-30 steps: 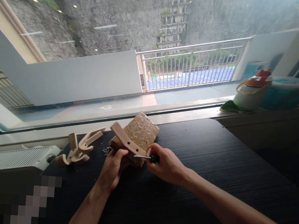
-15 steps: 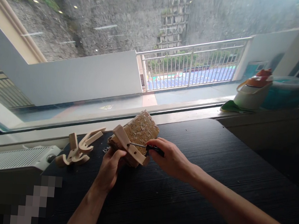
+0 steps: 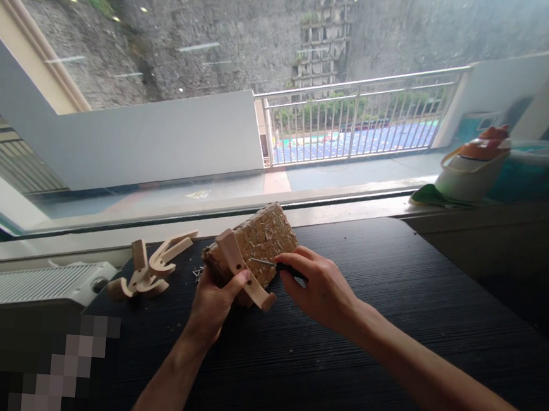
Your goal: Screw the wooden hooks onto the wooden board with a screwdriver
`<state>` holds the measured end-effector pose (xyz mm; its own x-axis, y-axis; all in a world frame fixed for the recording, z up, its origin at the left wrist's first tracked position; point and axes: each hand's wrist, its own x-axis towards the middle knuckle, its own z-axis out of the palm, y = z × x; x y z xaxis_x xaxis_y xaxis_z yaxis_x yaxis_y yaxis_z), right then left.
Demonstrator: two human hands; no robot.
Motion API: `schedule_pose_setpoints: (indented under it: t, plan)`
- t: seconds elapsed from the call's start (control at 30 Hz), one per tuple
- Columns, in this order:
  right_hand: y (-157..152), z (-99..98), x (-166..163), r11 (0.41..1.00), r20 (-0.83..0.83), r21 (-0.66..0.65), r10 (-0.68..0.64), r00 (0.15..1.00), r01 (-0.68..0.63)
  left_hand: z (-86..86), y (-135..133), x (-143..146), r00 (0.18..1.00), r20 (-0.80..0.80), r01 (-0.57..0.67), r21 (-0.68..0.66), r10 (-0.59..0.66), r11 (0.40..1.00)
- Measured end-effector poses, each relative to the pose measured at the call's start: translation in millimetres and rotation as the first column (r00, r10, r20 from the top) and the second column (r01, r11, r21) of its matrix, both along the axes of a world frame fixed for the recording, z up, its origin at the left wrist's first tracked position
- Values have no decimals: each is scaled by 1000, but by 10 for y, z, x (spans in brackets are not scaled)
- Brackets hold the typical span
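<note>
My left hand [image 3: 214, 302] grips a pale wooden hook [image 3: 228, 249] against a rough brown block [image 3: 272, 231] that looks like pressed wood. Its thumb lies across the hook, near two dark holes; the other fingers are mostly hidden behind. In my right hand [image 3: 318, 282] is a screwdriver [image 3: 291, 270] with a black handle, fingers closed round it. The thin metal shaft points left, its tip over the block's face just right of the hook. More wooden hooks [image 3: 139, 271] lie heaped on the dark table to the left. Small screws [image 3: 197, 274] lie beside the block.
The black table [image 3: 367, 289] reaches the window sill at the back. A white radiator [image 3: 40, 282] stands at the left. On the sill to the right are a white pot with an orange top [image 3: 472, 170], a green cloth or leaf shape [image 3: 430, 194] and a teal basin [image 3: 533, 175].
The screwdriver tip was at the hook's upper hole and is now drawn away to the right. My left thumb has shifted up onto the hook near the holes.
</note>
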<state>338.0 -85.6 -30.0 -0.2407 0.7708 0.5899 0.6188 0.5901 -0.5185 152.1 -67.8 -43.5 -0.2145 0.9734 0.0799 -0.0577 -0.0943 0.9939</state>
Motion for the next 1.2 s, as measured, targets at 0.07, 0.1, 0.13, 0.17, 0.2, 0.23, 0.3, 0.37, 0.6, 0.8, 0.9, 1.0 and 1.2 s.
schedule_pose_setpoints:
  t: [0.07, 0.1, 0.13, 0.17, 0.2, 0.23, 0.3, 0.37, 0.6, 0.8, 0.9, 1.0, 1.2]
  plan:
    - [-3, -17, -12, 1000, 17, -6, 5, 1000, -5, 12, -6, 6, 1000, -12, 2, 7, -2, 1000]
    - [-6, -23, -16, 1000, 26, -9, 17, 1000, -16, 14, -6, 8, 1000, -16, 4, 10, -4, 1000]
    - [-10, -25, -20, 1000, 30, -8, 23, 999, -23, 14, -6, 10, 1000, -16, 3, 13, -2, 1000]
    - [-15, -23, -22, 1000, 31, -1, 25, 999, -25, 11, -5, 11, 1000, -14, 3, 16, -3, 1000]
    - [-22, -16, -23, 1000, 31, 10, 21, 999, -21, 5, -3, 9, 1000, -13, 4, 20, -3, 1000]
    - [-31, -4, -23, 1000, 35, 22, 17, 999, -18, -4, 1, 6, 1000, -16, 5, 25, -5, 1000]
    - [-51, 24, -22, 999, 54, 45, 23, 998, -26, -32, 11, -8, 999, -46, 9, 43, -7, 999]
    - [-70, 48, -23, 997, 81, 58, 49, 996, -54, -68, 25, -28, 994, -110, 13, 70, -6, 997]
    - [-87, 46, -25, 993, 108, 81, 72, 991, -81, -112, 42, -64, 968, -251, 14, 100, 11, 995]
    - [-151, 117, -58, 972, 340, 221, -5, 941, -75, -88, 12, -45, 982, -189, 35, 96, -16, 995]
    - [-191, 137, -91, 958, 410, 282, -72, 909, -51, -79, 7, -33, 975, -222, 10, 102, 13, 995]
    - [-207, 109, -124, 956, 430, 293, -104, 897, -30, -63, 10, -21, 948, -306, -47, 131, 85, 990]
    - [-179, 26, -171, 970, 407, 245, -102, 908, -1, -58, 26, -21, 884, -430, -117, 179, 184, 977]
